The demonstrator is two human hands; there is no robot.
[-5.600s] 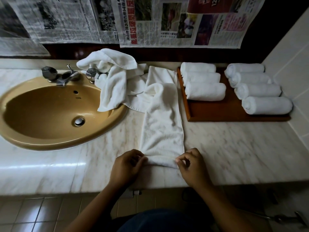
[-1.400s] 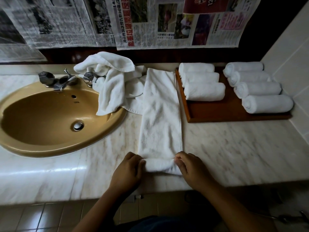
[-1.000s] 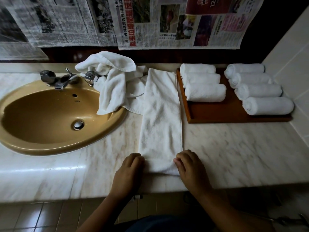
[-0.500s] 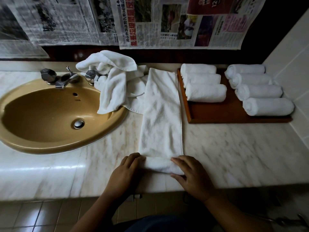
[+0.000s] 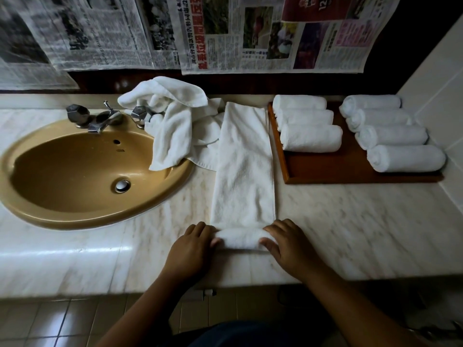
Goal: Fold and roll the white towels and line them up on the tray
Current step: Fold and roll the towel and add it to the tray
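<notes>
A long folded towel lies on the counter between the sink and the tray — its near end wound into a small roll. The left hand and right hand grip that roll at its two ends, fingers curled over it. Seven rolled towels sit on the tray.

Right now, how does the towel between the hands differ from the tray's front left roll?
The half-rolled towel is rolled only at its near end, the rest flat; the front roll is rolled fully. The half-rolled towel lies on the counter, gripped by the left hand and right hand; the front roll sits untouched on the tray. Both are white.
</notes>
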